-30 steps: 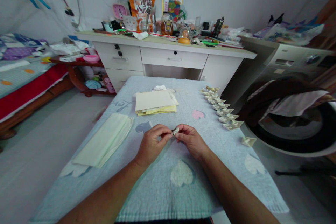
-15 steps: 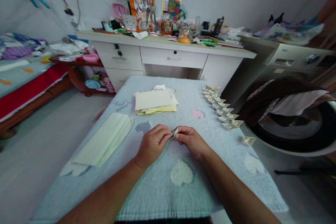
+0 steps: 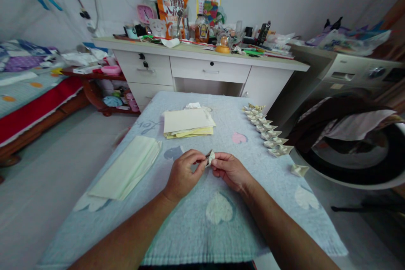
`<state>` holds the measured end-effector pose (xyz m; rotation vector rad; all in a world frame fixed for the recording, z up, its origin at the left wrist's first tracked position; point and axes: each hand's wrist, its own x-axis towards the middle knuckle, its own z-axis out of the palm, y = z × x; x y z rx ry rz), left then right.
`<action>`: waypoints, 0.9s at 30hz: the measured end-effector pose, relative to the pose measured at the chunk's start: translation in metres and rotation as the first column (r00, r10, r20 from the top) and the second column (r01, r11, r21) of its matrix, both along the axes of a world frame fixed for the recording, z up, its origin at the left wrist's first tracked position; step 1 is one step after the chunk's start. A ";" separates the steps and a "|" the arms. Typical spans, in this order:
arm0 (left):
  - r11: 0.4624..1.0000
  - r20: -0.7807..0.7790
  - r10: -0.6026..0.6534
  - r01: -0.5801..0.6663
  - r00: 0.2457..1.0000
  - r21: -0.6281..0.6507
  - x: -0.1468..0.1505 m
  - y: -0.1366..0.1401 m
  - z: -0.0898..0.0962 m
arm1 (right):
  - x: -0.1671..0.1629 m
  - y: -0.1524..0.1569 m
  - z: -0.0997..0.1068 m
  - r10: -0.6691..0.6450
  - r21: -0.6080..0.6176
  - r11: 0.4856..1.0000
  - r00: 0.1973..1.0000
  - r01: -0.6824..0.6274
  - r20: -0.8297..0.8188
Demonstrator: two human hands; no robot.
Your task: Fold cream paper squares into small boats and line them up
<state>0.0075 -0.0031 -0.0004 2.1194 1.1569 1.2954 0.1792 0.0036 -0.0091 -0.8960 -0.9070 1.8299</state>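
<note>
Between my hands, above the middle of the cloth-covered table (image 3: 190, 223), is a small piece of folded paper (image 3: 209, 158). My left hand (image 3: 185, 173) pinches its left side between thumb and fingers. From the right, my right hand (image 3: 230, 170) grips the other side with thumb and forefinger, the remaining fingers curled under. The fingers partly cover the folded paper, so its full shape is hidden. Several folded paper boats (image 3: 274, 141) stand in a row along the table's right side. A single folded paper piece (image 3: 299, 170) sits apart, nearer to me.
A stack of cream and yellow paper (image 3: 186, 122) lies beyond my hands. To the left are long pale green sheets (image 3: 126, 171). Behind the table stands a white desk (image 3: 209, 67) loaded with small items. At right is a washing machine (image 3: 351, 76) with its door open, clothes hanging out.
The folded paper has turned a little and now stands more upright between my fingertips. My fingers have shifted slightly on it. The row of boats and the paper stacks stay put.
</note>
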 end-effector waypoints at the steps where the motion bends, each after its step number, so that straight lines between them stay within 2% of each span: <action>1: 1.000 0.002 -0.002 0.002 1.000 -0.010 0.000 0.000 0.000 | 0.000 0.000 0.000 -0.007 0.023 1.000 1.000 0.007 0.019; 5: 0.999 0.003 0.001 -0.001 1.000 -0.032 -0.001 0.000 -0.001 | -0.001 0.000 -0.002 -0.033 0.101 0.995 0.998 0.027 0.056; 12: 0.999 -0.010 -0.008 0.007 1.000 -0.040 0.001 0.000 -0.002 | 0.003 0.002 -0.004 0.026 0.179 0.983 0.995 -0.043 0.097; 18: 0.999 -0.033 -0.026 0.024 0.999 -0.047 0.004 -0.003 -0.004 | 0.000 0.001 -0.001 -0.023 0.248 0.968 0.984 -0.021 0.175; 27: 0.998 -0.015 -0.031 0.030 0.999 -0.054 0.004 -0.002 0.000 | 0.000 0.000 0.004 -0.031 0.283 0.959 0.979 -0.028 0.203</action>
